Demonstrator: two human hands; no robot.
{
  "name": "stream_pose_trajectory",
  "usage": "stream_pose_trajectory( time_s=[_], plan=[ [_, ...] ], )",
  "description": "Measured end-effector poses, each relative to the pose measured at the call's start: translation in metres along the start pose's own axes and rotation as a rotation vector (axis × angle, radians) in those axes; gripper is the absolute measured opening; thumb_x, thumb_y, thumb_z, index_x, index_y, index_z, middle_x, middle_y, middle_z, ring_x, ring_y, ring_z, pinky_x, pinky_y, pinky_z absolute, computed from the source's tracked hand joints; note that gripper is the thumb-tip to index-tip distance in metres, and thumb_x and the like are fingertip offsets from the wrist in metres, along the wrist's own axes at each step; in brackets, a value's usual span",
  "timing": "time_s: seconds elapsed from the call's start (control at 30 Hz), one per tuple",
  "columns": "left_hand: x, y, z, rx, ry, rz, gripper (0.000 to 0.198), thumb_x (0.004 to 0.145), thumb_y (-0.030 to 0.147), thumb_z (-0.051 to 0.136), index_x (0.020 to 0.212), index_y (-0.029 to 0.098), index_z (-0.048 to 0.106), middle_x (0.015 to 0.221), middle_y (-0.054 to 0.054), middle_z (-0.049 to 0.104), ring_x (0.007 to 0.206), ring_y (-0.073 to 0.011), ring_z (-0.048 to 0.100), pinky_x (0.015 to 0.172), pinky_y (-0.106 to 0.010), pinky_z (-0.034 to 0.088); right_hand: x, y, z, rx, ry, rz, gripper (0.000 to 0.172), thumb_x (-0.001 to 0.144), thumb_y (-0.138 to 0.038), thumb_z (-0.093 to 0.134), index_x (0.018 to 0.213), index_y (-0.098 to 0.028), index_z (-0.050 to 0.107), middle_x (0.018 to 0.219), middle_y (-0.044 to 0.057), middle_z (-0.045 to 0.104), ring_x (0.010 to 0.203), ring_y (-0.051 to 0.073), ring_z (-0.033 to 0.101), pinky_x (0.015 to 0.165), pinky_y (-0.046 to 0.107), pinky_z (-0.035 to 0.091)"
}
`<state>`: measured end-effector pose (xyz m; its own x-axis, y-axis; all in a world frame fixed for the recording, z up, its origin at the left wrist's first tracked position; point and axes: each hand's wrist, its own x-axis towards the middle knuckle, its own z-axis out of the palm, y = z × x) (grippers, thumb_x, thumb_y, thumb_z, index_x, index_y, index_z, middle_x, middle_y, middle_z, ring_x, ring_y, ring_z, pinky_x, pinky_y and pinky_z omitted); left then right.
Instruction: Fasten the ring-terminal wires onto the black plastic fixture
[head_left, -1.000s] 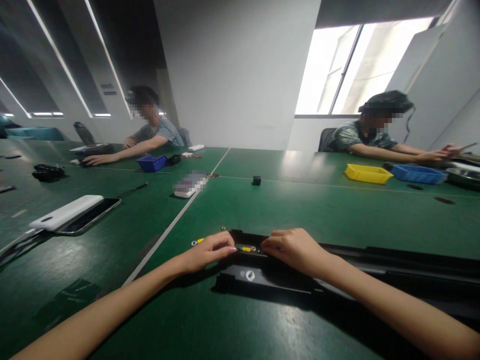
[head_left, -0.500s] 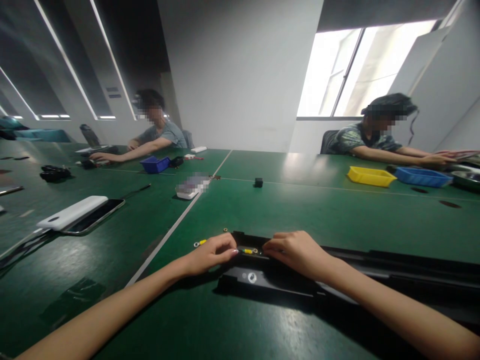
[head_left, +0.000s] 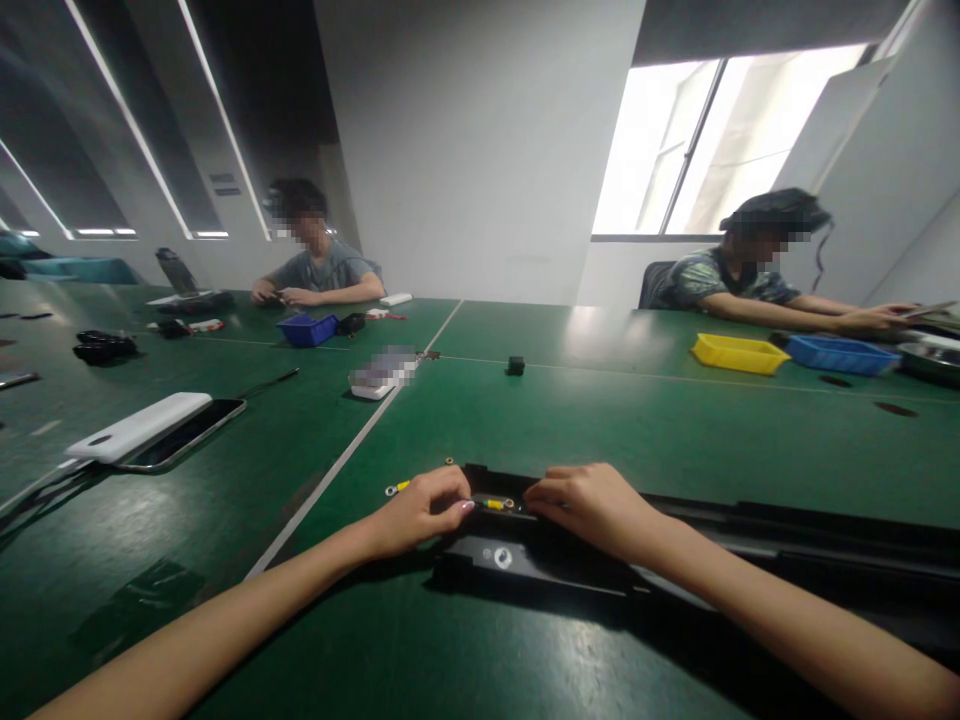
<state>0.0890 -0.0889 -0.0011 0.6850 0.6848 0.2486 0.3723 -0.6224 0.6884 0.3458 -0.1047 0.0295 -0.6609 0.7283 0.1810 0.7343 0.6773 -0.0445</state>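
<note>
A short wire point(head_left: 495, 505) with a yellow-sleeved ring terminal at each end runs through the closed fingers of my left hand point(head_left: 431, 512). One ring sticks out to the left of the hand; the other lies over the end of a long black channel-shaped housing point(head_left: 536, 565). My right hand point(head_left: 589, 500) reaches over that housing with its fingers pressed together, close to the right-hand ring. What its fingertips pinch, if anything, is hidden. A round silver fastener point(head_left: 503, 558) shows on the housing's near flange.
Behind my left hand lies a small brass-coloured ring point(head_left: 449, 461). A white power bank point(head_left: 142, 428) and a phone point(head_left: 187, 436) rest at left. Farther back are a small black block point(head_left: 515, 366), a yellow bin point(head_left: 739, 353) and blue bins point(head_left: 307, 330). Two people sit across the table.
My hands stay almost still on the wire and the housing. Across the table, the person at left has drawn an outstretched arm back, bringing both hands together.
</note>
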Motion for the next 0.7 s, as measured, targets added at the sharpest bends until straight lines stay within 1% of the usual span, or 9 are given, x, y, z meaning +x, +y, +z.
stream_pose_trajectory(
  time_s=[0.13,0.27,0.43,0.7],
  plan=[
    [0.0009,0.0016,-0.0004,0.012,0.009,-0.002,0.017,0.088,0.026,0.044,0.076,0.016,0.050,0.079,-0.001,0.050,0.075,-0.0145,0.047,0.070,-0.024,0.037,-0.0001,0.0002,-0.0001,0.001,0.012,-0.007,0.020,0.088,-0.031,0.051,0.093,-0.025,0.069,0.078,0.000,0.067,0.061,0.012,0.060,0.052,0.022,0.035],
    [0.0019,0.0005,0.0003,0.026,0.020,0.010,0.016,0.087,0.025,0.045,0.076,0.016,0.050,0.078,-0.001,0.050,0.074,-0.0145,0.047,0.070,-0.025,0.038,0.0000,-0.0002,-0.0006,0.004,0.027,-0.013,0.021,0.088,-0.031,0.051,0.092,-0.025,0.070,0.076,0.000,0.067,0.060,0.011,0.060,0.051,0.022,0.035],
    [0.0011,-0.0002,0.0007,0.033,0.021,0.012,0.017,0.088,0.026,0.045,0.075,0.016,0.050,0.078,-0.001,0.050,0.075,-0.0152,0.047,0.070,-0.026,0.038,0.0007,-0.0030,-0.0034,0.002,0.008,-0.007,0.021,0.088,-0.030,0.050,0.092,-0.024,0.069,0.077,0.000,0.067,0.060,0.012,0.060,0.051,0.022,0.035],
    [0.0002,-0.0009,-0.0012,0.014,-0.003,0.012,0.021,0.091,0.030,0.045,0.079,0.015,0.053,0.082,-0.002,0.053,0.079,-0.0154,0.049,0.076,-0.026,0.039,-0.0001,-0.0012,-0.0021,0.004,0.006,-0.009,0.021,0.089,-0.031,0.049,0.094,-0.025,0.069,0.079,0.000,0.067,0.062,0.012,0.060,0.053,0.022,0.036]
  ],
)
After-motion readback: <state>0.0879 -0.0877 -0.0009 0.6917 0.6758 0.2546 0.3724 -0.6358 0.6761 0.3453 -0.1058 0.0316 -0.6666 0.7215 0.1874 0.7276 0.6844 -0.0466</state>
